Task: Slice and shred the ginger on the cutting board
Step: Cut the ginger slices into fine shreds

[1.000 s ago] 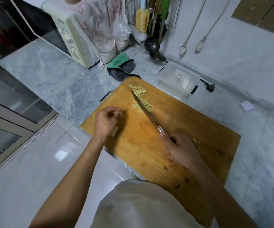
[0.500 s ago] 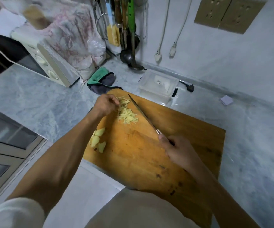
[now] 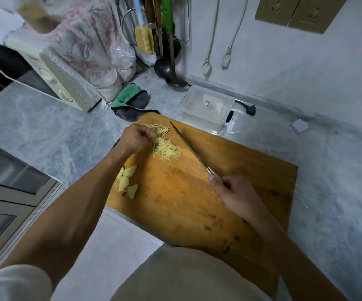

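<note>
A wooden cutting board (image 3: 236, 170) lies on the marble counter. A pile of thin ginger shreds (image 3: 165, 144) sits near its far left corner. My left hand (image 3: 136, 139) is at the left side of that pile with its fingers curled, touching the shreds. Several pale ginger slices (image 3: 128, 179) lie at the board's left edge, beside my forearm. My right hand (image 3: 234, 192) grips the handle of a knife (image 3: 188, 146); the blade points toward the far corner, just right of the shreds.
A clear plastic box (image 3: 207, 107) stands just beyond the board. A green and grey cloth (image 3: 130, 103) lies at the board's far left. A cloth-covered microwave (image 3: 62, 68) stands further left. Ladles (image 3: 165, 66) hang on the wall, with a black plug (image 3: 250, 109) on the counter.
My left hand went from the board's left edge, leaving the ginger slices there, up to the shredded pile. The knife shifted to the right of the shreds.
</note>
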`<state>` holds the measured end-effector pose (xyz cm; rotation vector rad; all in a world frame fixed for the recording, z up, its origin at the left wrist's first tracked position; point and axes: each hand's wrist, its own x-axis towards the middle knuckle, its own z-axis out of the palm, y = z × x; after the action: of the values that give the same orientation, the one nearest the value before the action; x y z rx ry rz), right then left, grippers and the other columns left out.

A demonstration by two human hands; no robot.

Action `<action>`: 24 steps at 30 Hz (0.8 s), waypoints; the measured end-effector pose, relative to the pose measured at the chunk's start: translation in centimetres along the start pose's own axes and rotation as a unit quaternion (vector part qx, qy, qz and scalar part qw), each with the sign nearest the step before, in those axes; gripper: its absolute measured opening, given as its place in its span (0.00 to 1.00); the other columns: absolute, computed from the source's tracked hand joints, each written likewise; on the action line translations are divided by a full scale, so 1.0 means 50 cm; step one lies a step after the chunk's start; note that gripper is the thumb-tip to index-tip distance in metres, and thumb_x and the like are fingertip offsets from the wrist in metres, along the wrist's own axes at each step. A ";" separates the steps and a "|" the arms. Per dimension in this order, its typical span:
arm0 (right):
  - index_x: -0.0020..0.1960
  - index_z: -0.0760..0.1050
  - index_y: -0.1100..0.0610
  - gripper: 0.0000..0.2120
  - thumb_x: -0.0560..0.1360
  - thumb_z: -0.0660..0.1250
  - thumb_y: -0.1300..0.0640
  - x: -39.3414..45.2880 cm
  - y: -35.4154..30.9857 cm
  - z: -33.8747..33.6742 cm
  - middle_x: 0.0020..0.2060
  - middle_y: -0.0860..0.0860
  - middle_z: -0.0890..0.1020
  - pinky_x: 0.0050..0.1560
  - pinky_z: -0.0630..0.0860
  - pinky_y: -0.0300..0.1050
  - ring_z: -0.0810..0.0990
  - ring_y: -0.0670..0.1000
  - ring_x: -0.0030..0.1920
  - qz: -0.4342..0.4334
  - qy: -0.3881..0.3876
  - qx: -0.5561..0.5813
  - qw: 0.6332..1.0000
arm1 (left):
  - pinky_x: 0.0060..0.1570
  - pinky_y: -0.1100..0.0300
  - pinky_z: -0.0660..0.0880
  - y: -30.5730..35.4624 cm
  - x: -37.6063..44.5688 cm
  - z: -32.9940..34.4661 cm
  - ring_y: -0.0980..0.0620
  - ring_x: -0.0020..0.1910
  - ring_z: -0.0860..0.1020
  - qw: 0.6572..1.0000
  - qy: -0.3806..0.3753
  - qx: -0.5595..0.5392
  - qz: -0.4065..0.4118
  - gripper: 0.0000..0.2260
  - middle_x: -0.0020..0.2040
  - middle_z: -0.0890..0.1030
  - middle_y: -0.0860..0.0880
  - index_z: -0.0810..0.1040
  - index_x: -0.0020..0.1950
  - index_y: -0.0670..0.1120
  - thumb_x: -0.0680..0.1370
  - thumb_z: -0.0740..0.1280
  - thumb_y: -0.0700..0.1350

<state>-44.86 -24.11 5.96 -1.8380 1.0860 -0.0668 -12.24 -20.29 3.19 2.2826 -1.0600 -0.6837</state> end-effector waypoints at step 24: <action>0.36 0.72 0.57 0.30 0.72 0.58 0.28 0.001 0.016 0.017 0.27 0.50 0.74 0.34 0.71 0.45 0.73 0.47 0.27 -0.002 -0.011 -0.011 1.000 | 0.44 0.63 0.80 -0.060 -0.093 0.025 0.53 0.40 0.81 0.935 0.096 -0.311 -0.142 0.01 0.43 0.85 0.48 0.85 0.47 0.45 0.76 0.73 0.41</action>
<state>-44.96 -23.64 4.87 -1.8567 1.0726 -0.0368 -14.05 -15.24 1.38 1.8939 -0.3435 -0.7564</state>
